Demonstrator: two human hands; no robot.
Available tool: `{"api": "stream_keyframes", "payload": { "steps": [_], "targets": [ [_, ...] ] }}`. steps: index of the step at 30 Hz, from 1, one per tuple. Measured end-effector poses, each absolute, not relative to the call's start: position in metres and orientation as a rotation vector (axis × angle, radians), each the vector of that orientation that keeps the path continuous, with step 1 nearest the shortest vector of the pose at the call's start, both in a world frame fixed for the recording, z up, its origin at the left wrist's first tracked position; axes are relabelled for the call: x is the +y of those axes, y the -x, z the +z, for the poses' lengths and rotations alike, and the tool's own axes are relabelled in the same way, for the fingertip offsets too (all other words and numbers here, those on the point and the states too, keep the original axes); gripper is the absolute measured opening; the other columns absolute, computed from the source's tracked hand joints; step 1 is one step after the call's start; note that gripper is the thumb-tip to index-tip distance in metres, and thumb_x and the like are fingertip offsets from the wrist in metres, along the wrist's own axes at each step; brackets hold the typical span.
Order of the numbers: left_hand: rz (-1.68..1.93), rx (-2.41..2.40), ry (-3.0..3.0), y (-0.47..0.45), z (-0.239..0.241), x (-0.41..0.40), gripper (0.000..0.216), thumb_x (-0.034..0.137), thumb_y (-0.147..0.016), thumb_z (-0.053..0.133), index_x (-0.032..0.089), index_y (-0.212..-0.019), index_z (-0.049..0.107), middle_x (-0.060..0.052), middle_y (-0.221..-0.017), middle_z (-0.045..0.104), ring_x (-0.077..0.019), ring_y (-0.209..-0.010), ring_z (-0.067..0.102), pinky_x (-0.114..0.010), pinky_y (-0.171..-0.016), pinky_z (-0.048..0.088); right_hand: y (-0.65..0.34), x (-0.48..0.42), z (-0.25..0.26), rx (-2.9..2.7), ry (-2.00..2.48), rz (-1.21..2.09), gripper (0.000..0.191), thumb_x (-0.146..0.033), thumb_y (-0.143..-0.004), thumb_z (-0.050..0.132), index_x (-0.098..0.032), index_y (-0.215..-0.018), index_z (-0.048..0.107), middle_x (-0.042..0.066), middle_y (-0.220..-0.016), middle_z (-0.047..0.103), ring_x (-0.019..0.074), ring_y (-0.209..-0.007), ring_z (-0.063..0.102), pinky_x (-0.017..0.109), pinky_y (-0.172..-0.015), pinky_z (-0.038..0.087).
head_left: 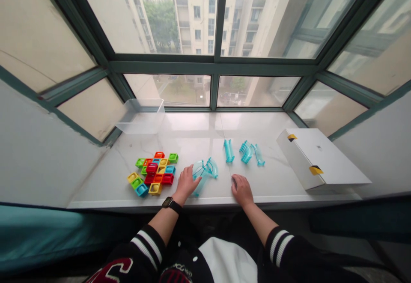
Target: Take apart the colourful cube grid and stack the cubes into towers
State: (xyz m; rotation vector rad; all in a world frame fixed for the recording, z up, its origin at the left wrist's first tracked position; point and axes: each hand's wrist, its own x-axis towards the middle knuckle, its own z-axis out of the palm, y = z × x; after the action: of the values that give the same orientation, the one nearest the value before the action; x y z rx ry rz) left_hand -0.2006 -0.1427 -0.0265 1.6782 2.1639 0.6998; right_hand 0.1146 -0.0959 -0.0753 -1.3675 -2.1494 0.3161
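Note:
My left hand, with a black smartwatch on the wrist, lies over a curved, transparent teal track piece, its fingers on the piece's left part. My right hand rests palm down on the white marble sill and holds nothing. The nearest thing to it is an upright-standing straight teal track piece, farther out. Beyond that lie several more teal track pieces. A cluster of joined red, yellow, green, orange and blue hollow blocks sits left of my left hand.
A transparent plastic bin stands at the sill's far left. A white cardboard box with yellow-and-black tape lies at the right. Dark green window frames and glass bound the far side, and the sill's front edge runs below my hands.

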Motion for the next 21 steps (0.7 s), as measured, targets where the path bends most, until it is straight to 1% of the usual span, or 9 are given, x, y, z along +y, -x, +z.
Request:
{"api": "stream_keyframes", "payload": {
  "steps": [3, 6, 11, 14, 17, 21],
  "targets": [
    [0.751, 2.134, -1.634, 0.198, -0.029, -0.155, 0.075, 0.045, -0.086, 0.072, 0.017, -0.151, 0.047, -0.020, -0.145, 0.058, -0.0359, -0.136, 0.055, -0.048, -0.116, 0.042, -0.115, -0.095, -0.076, -2.155, 1.369, 0.315, 0.041, -0.015, -0.089, 0.050, -0.017, -0.126, 0.069, 0.015, -0.126, 0.071, 0.0301, -0.121, 0.061, 0.049, -0.112, 0.049],
    [0.806, 2.099, -1.504, 0.200, -0.032, -0.162, 0.077, 0.048, -0.088, 0.070, 0.014, -0.152, 0.047, -0.021, -0.142, 0.061, -0.0348, -0.133, 0.058, -0.047, -0.115, 0.043, -0.115, -0.095, -0.076, -2.157, 1.363, 0.322, 0.041, -0.015, -0.089, 0.051, -0.018, -0.126, 0.069, 0.015, -0.127, 0.071, 0.0298, -0.121, 0.061, 0.049, -0.112, 0.049],
    [0.893, 1.974, -1.153, 0.210, -0.036, -0.160, 0.062, 0.044, -0.094, 0.063, 0.013, -0.147, 0.052, -0.018, -0.130, 0.069, -0.0268, -0.112, 0.070, -0.041, -0.105, 0.051, -0.116, -0.094, -0.079, -2.156, 1.358, 0.324, 0.041, -0.015, -0.090, 0.051, -0.017, -0.126, 0.069, 0.015, -0.128, 0.071, 0.0301, -0.122, 0.061, 0.049, -0.112, 0.048],
    [0.915, 1.952, -1.104, 0.213, -0.036, -0.160, 0.057, 0.038, -0.095, 0.058, 0.011, -0.145, 0.054, -0.017, -0.124, 0.072, -0.0239, -0.108, 0.072, -0.038, -0.101, 0.054, -0.117, -0.093, -0.080, -2.158, 1.351, 0.316, 0.040, -0.015, -0.089, 0.051, -0.017, -0.125, 0.069, 0.015, -0.127, 0.071, 0.0299, -0.121, 0.061, 0.048, -0.111, 0.048],
    [0.938, 1.936, -1.091, 0.214, -0.035, -0.163, 0.054, 0.035, -0.092, 0.061, 0.012, -0.141, 0.058, -0.013, -0.114, 0.075, -0.0232, -0.107, 0.073, -0.036, -0.100, 0.054, -0.116, -0.093, -0.081, -2.153, 1.332, 0.297, 0.038, -0.015, -0.089, 0.051, -0.017, -0.123, 0.070, 0.015, -0.125, 0.071, 0.0300, -0.119, 0.061, 0.048, -0.111, 0.048],
    [0.952, 1.917, -1.101, 0.214, -0.034, -0.172, 0.052, 0.037, -0.086, 0.068, 0.014, -0.132, 0.066, -0.010, -0.104, 0.077, -0.0237, -0.101, 0.073, -0.036, -0.096, 0.056, -0.116, -0.093, -0.081, -2.149, 1.318, 0.284, 0.038, -0.014, -0.089, 0.051, -0.017, -0.122, 0.070, 0.015, -0.125, 0.072, 0.0304, -0.118, 0.062, 0.048, -0.110, 0.049]
  ]
}}
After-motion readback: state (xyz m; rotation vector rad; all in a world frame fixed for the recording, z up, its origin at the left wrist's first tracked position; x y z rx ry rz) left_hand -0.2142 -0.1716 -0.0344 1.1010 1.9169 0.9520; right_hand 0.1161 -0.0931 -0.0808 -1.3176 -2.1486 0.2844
